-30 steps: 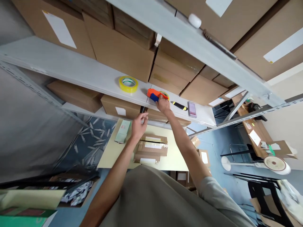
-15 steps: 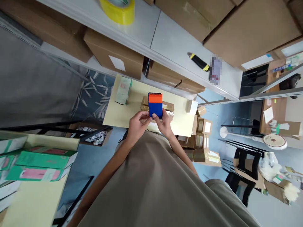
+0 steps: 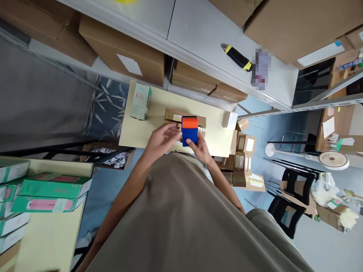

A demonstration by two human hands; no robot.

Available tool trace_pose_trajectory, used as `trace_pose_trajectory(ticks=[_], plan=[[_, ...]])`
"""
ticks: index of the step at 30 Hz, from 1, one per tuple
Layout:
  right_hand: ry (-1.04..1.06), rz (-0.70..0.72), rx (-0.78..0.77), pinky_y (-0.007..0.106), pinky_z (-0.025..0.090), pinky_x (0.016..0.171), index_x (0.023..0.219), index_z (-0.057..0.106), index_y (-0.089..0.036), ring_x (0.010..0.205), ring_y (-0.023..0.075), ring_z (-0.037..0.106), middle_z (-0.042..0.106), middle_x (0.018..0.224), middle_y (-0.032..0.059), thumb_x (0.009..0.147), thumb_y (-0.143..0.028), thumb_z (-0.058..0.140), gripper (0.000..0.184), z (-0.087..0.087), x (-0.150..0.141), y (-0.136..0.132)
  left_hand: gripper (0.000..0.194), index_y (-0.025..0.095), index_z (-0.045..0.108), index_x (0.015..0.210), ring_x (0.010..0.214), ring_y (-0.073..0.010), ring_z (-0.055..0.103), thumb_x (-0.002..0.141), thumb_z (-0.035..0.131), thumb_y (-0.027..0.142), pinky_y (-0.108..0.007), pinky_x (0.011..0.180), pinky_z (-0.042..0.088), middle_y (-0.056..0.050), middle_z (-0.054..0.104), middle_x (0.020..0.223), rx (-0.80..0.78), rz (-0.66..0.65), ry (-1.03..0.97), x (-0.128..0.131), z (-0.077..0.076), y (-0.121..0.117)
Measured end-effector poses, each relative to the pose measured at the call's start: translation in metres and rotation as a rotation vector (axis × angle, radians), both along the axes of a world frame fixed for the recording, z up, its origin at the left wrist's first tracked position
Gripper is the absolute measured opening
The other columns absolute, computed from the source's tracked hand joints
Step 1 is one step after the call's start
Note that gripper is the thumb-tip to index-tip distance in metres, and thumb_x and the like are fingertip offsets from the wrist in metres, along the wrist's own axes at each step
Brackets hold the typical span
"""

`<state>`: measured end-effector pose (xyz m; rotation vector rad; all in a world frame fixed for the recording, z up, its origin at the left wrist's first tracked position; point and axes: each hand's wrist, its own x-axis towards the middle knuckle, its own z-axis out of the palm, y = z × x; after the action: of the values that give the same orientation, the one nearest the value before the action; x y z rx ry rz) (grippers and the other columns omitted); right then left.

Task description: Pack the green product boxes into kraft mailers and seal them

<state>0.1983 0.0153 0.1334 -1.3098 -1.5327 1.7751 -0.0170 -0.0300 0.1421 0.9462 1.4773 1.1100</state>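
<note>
My right hand [image 3: 202, 149] grips a flat blue-and-orange tool [image 3: 190, 136] with a dark toothed strip along its top edge, its thumb pressed on the blue front. I cannot tell the tool's exact kind. Just left of it, my left hand [image 3: 163, 140] is open, fingers apart and slightly blurred, its fingertips close to the blue side. Behind the tool, a taped cardboard box [image 3: 173, 113] lies on the pale yellow table [image 3: 159, 99], partly covered by the hands.
A green-and-white carton [image 3: 139, 102] stands at the table's left, a white box [image 3: 229, 120] at its right. Above is a grey shelf [image 3: 195, 41] with a black-and-yellow utility knife [image 3: 237, 58]. Green boxes [image 3: 52, 187] are stacked at lower left; cardboard boxes [image 3: 239, 177] sit on the floor at right.
My left hand has come off the tool and moved a little left, its fingers opening. The right hand still holds the tool, which has shifted slightly right in view. The camera view has shifted.
</note>
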Motion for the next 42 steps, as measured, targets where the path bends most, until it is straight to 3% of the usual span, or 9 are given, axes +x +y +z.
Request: trace_pose_trajectory(ticks=[3,7,14,17,22,27,32,36,42], plan=[[0.021,0.102,-0.067,0.046,0.068,0.098,0.132,0.062,-0.024,0.105,0.0282,0.081,0.082,0.116,0.0106,0.099,-0.078,0.077,0.065,0.012,0.013,0.003,0.067,0.019,0.08,0.134,0.119,-0.031,0.078,0.098,0.076,0.075,-0.038,0.097,0.066,-0.009,0.081,0.12,-0.029,0.007,-0.048,-0.011,-0.003,0.016],[-0.056,0.208,0.002,0.045,0.068,0.093,0.132,0.065,-0.023,0.108,0.0299,0.079,0.08,0.121,0.0129,0.099,-0.073,0.078,0.061,0.021,0.026,0.01,0.064,0.016,0.084,0.12,0.114,-0.0315,0.079,0.1,0.075,0.076,-0.041,0.098,0.067,-0.008,0.08,0.109,-0.048,-0.059,-0.002,-0.021,-0.007,0.034],[-0.133,0.369,0.095,0.041,0.063,0.088,0.128,0.066,-0.019,0.102,0.0274,0.074,0.076,0.117,0.0114,0.096,-0.063,0.075,0.054,0.024,0.035,0.024,0.055,0.017,0.086,0.106,0.103,-0.0288,0.08,0.089,0.088,0.069,-0.04,0.093,0.067,-0.008,0.083,0.104,-0.03,-0.167,-0.026,-0.026,0.015,0.042],[-0.183,0.412,0.094,0.039,0.061,0.083,0.125,0.067,-0.018,0.096,0.0265,0.072,0.076,0.111,0.0101,0.093,-0.069,0.076,0.061,0.026,0.035,0.03,0.053,0.018,0.085,0.102,0.097,-0.0262,0.079,0.087,0.088,0.069,-0.036,0.088,0.066,-0.009,0.085,0.102,-0.032,-0.136,-0.026,-0.023,0.013,0.041],[-0.321,0.459,0.088,0.034,0.054,0.076,0.115,0.069,-0.019,0.085,0.0224,0.068,0.074,0.097,0.0061,0.099,-0.082,0.067,0.066,0.034,0.035,0.043,0.044,0.019,0.084,0.098,0.086,-0.0218,0.076,0.09,0.084,0.062,-0.032,0.079,0.062,-0.008,0.085,0.095,-0.008,0.036,0.039,-0.007,-0.008,0.029],[-0.459,0.708,0.078,0.031,0.047,0.07,0.107,0.07,-0.019,0.078,0.02,0.066,0.074,0.09,0.0046,0.101,-0.087,0.062,0.069,0.063,0.041,0.065,0.032,0.02,0.083,0.092,0.078,-0.0201,0.073,0.087,0.083,0.052,-0.031,0.075,0.062,-0.006,0.083,0.086,-0.046,0.169,0.019,0.012,-0.027,0.012],[-0.613,0.809,0.029,0.029,0.045,0.065,0.097,0.07,-0.019,0.074,0.0189,0.068,0.077,0.084,0.0062,0.098,-0.089,0.065,0.071,0.091,0.056,0.098,0.032,0.02,0.08,0.09,0.078,-0.0188,0.073,0.085,0.088,0.05,-0.03,0.075,0.062,-0.003,0.078,0.081,-0.05,0.467,-0.022,-0.02,-0.049,0.015],[-0.629,0.823,-0.042,0.027,0.048,0.06,0.098,0.071,-0.018,0.069,0.0177,0.071,0.079,0.082,0.0068,0.094,-0.088,0.073,0.071,0.093,0.054,0.132,0.035,0.019,0.077,0.088,0.077,-0.0171,0.072,0.083,0.094,0.049,-0.031,0.078,0.063,-0.002,0.074,0.08,-0.063,0.527,-0.095,-0.043,-0.07,0.023],[-0.611,0.879,-0.143,0.026,0.054,0.057,0.095,0.074,-0.016,0.067,0.0171,0.073,0.078,0.075,0.006,0.088,-0.083,0.085,0.068,0.082,0.025,0.181,0.043,0.019,0.073,0.09,0.073,-0.0137,0.068,0.082,0.095,0.055,-0.027,0.072,0.061,0.0,0.069,0.077,-0.132,0.621,-0.253,-0.033,-0.092,0.024]])
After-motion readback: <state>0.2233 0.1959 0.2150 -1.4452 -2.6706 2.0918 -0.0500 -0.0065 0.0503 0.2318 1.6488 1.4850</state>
